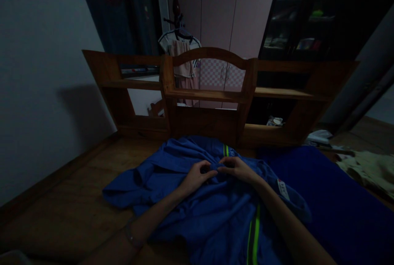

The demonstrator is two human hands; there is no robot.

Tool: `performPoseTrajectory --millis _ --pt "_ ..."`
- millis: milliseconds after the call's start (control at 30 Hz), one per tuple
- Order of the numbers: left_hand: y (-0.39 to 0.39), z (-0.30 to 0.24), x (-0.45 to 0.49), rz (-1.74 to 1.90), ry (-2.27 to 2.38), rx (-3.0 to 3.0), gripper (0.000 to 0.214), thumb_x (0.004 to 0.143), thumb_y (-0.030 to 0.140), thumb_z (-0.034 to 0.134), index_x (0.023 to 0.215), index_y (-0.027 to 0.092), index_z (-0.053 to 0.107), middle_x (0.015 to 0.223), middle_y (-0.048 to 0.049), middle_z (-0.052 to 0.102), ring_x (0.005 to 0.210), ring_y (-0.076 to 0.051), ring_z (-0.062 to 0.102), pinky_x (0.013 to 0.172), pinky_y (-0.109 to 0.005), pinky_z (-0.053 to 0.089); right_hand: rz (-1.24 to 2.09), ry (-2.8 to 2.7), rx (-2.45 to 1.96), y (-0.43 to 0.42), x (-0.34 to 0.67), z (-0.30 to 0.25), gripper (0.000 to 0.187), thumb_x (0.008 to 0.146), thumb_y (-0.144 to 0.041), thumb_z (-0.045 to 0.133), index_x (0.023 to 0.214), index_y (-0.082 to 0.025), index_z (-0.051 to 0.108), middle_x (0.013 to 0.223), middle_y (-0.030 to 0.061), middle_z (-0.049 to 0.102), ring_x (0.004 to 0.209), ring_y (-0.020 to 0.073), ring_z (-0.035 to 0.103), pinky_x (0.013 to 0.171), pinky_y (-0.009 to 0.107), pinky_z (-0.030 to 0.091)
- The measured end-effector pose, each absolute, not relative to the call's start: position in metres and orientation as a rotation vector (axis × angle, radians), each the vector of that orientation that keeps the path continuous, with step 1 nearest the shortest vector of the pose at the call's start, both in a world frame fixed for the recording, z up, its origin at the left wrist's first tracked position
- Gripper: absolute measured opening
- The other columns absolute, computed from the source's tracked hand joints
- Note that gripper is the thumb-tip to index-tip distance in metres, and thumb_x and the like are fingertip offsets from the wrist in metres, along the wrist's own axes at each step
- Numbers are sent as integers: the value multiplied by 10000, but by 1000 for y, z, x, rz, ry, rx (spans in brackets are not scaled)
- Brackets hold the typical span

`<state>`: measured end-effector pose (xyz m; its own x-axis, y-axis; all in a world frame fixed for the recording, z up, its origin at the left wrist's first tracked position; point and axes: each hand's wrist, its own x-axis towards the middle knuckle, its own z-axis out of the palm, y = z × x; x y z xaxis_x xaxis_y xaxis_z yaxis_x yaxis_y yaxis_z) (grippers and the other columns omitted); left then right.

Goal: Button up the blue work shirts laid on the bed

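A blue work jacket (172,174) with yellow-green and dark reflective stripes lies spread and wrinkled on a wooden surface. My left hand (198,174) and my right hand (236,168) meet over its middle, each pinching a fold of the cloth between thumb and fingers. The fingertips nearly touch one another. What exactly sits between them, whether a button or plain fabric, is too dark and small to make out. A white label (283,190) shows on the jacket beside my right forearm.
Beneath the jacket is a wooden board (76,187). A dark blue mat (344,207) lies to the right. Behind stands a wooden headboard with shelves (209,96). Further back, clothes (181,51) hang on a stand before a pink wardrobe (218,14). A wall (46,72) borders the left.
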<state>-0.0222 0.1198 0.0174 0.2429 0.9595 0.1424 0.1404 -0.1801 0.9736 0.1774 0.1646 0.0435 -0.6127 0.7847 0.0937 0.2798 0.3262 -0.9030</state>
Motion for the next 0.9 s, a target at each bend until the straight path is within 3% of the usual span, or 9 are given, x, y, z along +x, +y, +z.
performPoseTrajectory --millis 500,733,900 --pt "122 16 -26 1070 1070 1480 409 714 435 652 969 119 609 739 -14 536 620 -124 520 473 -203 445 1338 -2019 -916 169 176 37 359 665 -433 724 866 -151 628 716 -22 535 673 109 486 605 212 362" --pt "120 21 -27 1021 986 1529 376 754 422 633 978 122 603 862 -60 628 735 -163 587 570 -227 465 1351 -1995 -923 172 178 33 366 674 -444 713 878 -148 648 787 4 598 726 127 531 651 223 395" --pt "119 22 -25 1104 988 1645 310 783 395 615 958 139 614 934 -60 646 870 -183 595 777 -276 466 1395 -1978 -962 172 180 33 367 667 -448 712 873 -149 661 766 2 606 678 117 524 622 221 387"
